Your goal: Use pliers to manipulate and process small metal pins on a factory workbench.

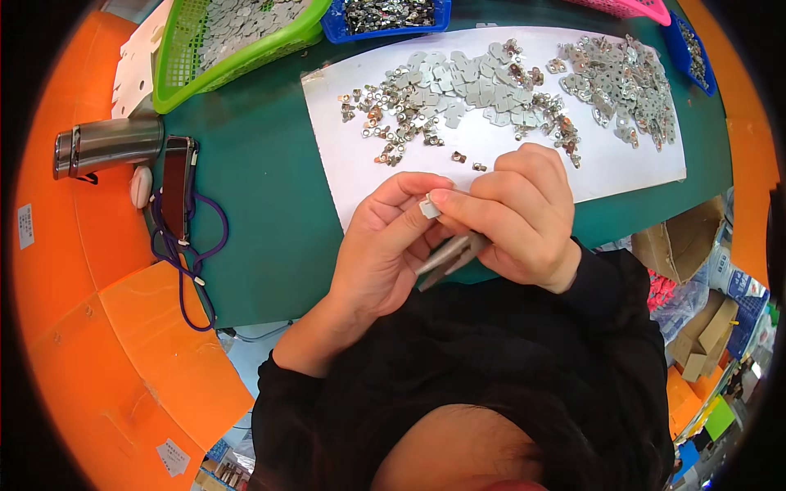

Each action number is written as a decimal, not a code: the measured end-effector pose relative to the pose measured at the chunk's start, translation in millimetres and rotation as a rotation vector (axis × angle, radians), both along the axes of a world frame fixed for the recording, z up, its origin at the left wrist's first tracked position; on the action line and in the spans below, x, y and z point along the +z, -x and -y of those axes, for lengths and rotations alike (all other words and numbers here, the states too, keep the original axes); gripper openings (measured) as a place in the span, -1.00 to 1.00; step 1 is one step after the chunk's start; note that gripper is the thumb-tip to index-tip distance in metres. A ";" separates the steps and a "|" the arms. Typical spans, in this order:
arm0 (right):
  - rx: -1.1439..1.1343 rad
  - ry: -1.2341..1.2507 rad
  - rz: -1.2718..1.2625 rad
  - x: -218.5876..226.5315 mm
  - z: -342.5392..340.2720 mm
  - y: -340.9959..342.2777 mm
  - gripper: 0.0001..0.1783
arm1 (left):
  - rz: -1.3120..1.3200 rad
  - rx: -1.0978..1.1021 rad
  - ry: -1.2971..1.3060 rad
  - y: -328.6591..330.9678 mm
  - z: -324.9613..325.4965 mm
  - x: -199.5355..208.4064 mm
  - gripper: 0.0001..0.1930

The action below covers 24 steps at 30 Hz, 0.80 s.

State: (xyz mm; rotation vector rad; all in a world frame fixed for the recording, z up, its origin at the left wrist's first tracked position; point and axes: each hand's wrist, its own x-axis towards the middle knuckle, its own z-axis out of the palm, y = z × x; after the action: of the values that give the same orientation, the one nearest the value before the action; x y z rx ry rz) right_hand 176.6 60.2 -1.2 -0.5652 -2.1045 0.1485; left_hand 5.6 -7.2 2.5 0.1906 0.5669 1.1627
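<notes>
Plate pinched in left hand, near edge of sheet; right hand touches it, gripping pliers. Metal parts atop sheet.

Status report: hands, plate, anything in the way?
Left hand pinching plate. Right hand at plate, holding pliers. Nothing blocking seen; loose parts beyond on sheet.

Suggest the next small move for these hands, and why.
Perhaps firm the left hand on the piece, freeing the fingers of the right hand to bring up the tool: both hands meet at the piece, while the right also holds the tool.
</notes>
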 end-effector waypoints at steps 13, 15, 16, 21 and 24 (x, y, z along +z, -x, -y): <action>0.007 0.183 0.077 0.1 -9.9 -15.2 -0.61 | -0.398 0.220 -0.097 10.0 2.4 -16.0 -0.88; -0.092 0.338 0.193 6.1 -22.5 -28.7 -0.62 | -0.392 0.248 -0.089 16.9 -1.0 -13.0 -0.89; -0.131 0.354 0.244 6.0 -23.7 -34.2 -0.63 | -0.397 0.282 -0.056 19.5 -2.1 -11.2 -0.90; -0.175 0.267 0.385 4.8 -15.6 -31.0 -0.65 | -0.380 0.265 -0.065 23.2 -4.3 -10.2 -0.91; -0.194 0.318 0.444 2.4 -12.7 -28.7 -0.65 | -0.394 0.236 -0.074 21.2 -2.6 -11.6 -0.91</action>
State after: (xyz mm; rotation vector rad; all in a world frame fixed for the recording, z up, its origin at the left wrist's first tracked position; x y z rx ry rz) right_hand 205.2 72.9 1.2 -1.0688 -2.4537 0.2693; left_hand -15.6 -4.6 -9.1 0.4313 0.9122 1.3869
